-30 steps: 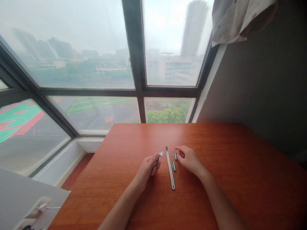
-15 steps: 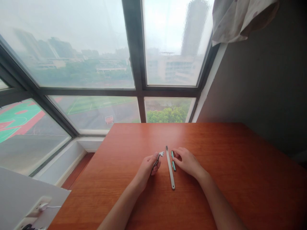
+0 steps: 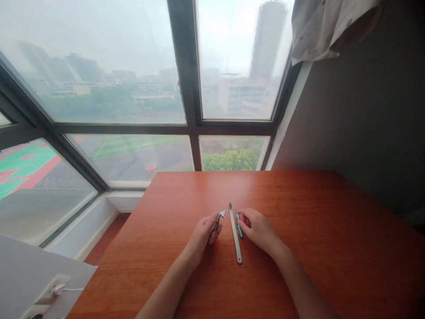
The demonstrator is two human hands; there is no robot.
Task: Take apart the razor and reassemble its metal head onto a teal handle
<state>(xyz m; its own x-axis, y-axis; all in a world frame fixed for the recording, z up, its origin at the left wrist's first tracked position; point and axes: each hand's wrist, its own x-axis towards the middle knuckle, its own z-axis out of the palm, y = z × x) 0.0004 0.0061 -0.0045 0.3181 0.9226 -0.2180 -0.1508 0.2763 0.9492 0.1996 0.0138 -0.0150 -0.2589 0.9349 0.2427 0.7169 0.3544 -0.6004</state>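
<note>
My left hand (image 3: 203,235) is closed around a dark razor handle with a small silver head (image 3: 221,214) pointing away from me. A long grey strip (image 3: 235,232) lies lengthwise on the reddish wooden table (image 3: 299,199) between my hands. My right hand (image 3: 257,228) rests on the table just right of the strip, its fingers curled down onto small green razor cartridges (image 3: 238,223) beside the strip. Whether the fingers pinch a cartridge or only press on it is hard to see.
Large windows with dark frames (image 3: 186,88) rise beyond the table's far edge. A grey wall (image 3: 365,110) stands on the right, with cloth (image 3: 325,26) hanging at its top. A white power strip (image 3: 49,292) lies on a pale surface at lower left.
My right hand has slid left, pushing the green cartridges up against the grey strip. My left hand has kept still with the razor.
</note>
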